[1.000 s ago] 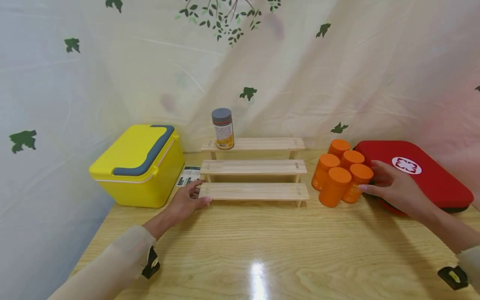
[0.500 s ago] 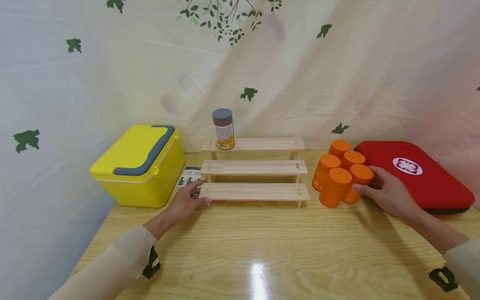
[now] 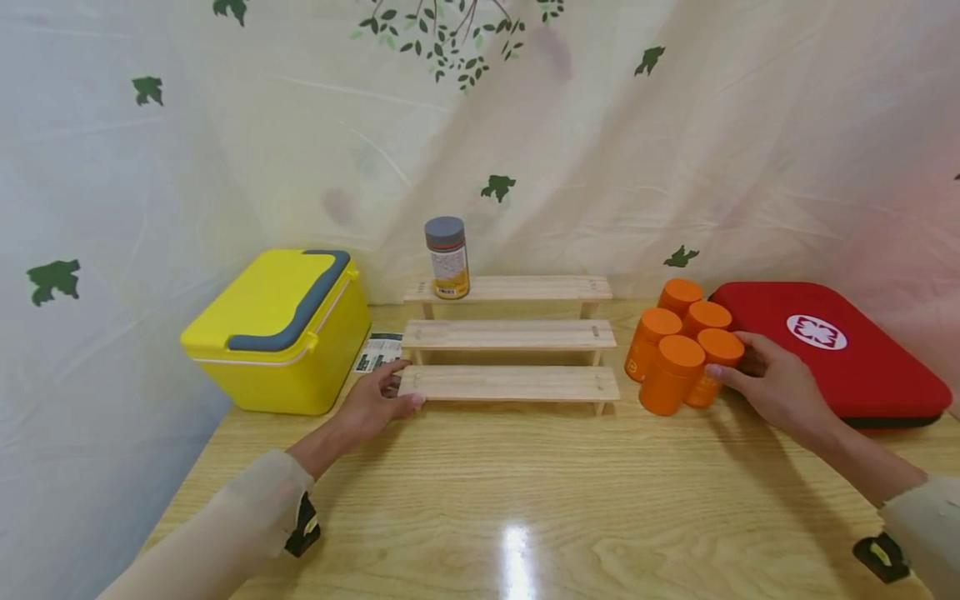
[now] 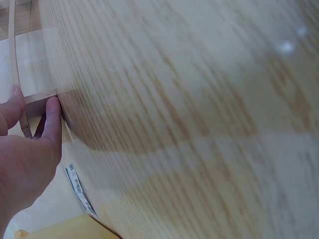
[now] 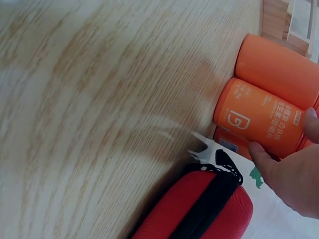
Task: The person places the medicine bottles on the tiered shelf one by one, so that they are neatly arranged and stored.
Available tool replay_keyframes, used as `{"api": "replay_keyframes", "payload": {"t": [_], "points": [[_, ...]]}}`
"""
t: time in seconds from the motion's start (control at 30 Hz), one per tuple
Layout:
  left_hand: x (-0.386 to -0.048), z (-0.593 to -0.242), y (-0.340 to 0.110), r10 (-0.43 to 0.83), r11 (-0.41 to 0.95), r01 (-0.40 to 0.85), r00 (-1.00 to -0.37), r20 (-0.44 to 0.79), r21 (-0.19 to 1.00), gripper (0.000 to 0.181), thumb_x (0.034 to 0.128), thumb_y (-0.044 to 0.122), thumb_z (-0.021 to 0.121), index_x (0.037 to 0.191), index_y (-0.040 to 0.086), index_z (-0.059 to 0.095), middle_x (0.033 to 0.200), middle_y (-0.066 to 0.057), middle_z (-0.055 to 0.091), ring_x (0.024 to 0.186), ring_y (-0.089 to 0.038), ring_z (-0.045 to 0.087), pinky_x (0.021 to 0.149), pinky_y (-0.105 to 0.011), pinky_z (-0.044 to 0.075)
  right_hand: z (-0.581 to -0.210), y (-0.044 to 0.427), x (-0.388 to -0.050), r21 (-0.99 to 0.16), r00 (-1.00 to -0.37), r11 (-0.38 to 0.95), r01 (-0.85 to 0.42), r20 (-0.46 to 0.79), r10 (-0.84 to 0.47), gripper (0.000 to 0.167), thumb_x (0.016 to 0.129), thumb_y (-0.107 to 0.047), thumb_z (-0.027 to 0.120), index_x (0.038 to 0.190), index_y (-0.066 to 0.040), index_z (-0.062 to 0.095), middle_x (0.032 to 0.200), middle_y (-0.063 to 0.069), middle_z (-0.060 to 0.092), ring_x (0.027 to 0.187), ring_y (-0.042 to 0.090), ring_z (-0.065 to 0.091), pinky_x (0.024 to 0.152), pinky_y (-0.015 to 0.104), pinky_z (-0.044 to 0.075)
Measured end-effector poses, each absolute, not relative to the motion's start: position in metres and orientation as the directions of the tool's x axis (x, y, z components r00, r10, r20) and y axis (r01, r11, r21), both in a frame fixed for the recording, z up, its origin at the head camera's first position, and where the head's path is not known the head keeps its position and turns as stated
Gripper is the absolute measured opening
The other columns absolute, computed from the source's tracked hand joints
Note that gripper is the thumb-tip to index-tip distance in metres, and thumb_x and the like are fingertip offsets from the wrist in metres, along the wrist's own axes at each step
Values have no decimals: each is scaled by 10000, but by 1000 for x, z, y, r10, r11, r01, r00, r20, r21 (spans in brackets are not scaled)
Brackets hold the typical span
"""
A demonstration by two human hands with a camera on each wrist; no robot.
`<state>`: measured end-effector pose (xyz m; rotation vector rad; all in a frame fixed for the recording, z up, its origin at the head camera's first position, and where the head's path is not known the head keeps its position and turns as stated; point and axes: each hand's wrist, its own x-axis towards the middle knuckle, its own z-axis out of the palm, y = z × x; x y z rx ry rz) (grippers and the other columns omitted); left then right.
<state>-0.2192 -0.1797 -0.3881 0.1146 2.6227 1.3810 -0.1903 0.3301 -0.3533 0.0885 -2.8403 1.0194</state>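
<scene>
Far L of the wooden rack [image 3: 510,383] you've a yellow box [image 3: 262,308], no writing visible. Just off rack's L end lies a printed card [image 3: 375,353], green + white, text too small to read. Your L hand [image 3: 372,404] grips rack's lowest tier at that end, prob. to steady it. On rack's top tier, nr its L end, stands a grey-lidded jar [image 3: 448,267], upright; label has a barcode, rest illegible.

Nr rack's R end, four orange bottles [image 3: 667,383] stand upright in a cluster; the one nearest rack shows a B-like logo. A fifth, the lettered bottle [image 5: 259,117], is on cluster's front R, farther from rack; your R hand [image 3: 780,383] pinches it w/ thumb + fingers. White Chinese print seems to read 维生素咀嚼片 (vitamin chew tabs), w/ logo; small lines unreadable. Farthest R of rack: red case [image 3: 862,350], white emblem, no readable words.

Step looks like getting hold of that bottle, no clear lift yet. Next move prob. calls for a firm pinch + straight lift, so its neighbours don't tip.
</scene>
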Motion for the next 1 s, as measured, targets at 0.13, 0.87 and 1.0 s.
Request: {"api": "replay_keyframes", "payload": {"t": [0.13,0.87,1.0], "points": [[-219,-388,-179,149,564,-17,-981,-121,825,647,891,193,697,1452,83,394,1233,-187,585,1016,-262,564,857,-359,480,-354,329,-189,-633,-990,769,-93,139,-5,711,908,-395,652,1398,47,387,1352,327,462,1144,495,511,870,432,478],[-219,-387,-180,155,564,-31,-978,-142,825,654,900,211,685,1463,91,374,1253,-185,575,1023,-259,559,858,-346,478,-331,343,-172,-627,-955,769,-124,287,79,611,878,-315,713,1343,13,493,1216,245,585,833,-145,522,652,-5,371],[-219,-387,-180,153,567,-34,-978,-145,823,658,896,216,688,1462,93,377,1252,-181,578,1025,-258,558,863,-346,476,-315,342,-170,-625,-945,774,-96,301,126,621,864,-373,715,1348,-44,511,1129,-37,572,806,-251,414,655,-8,361]]}}
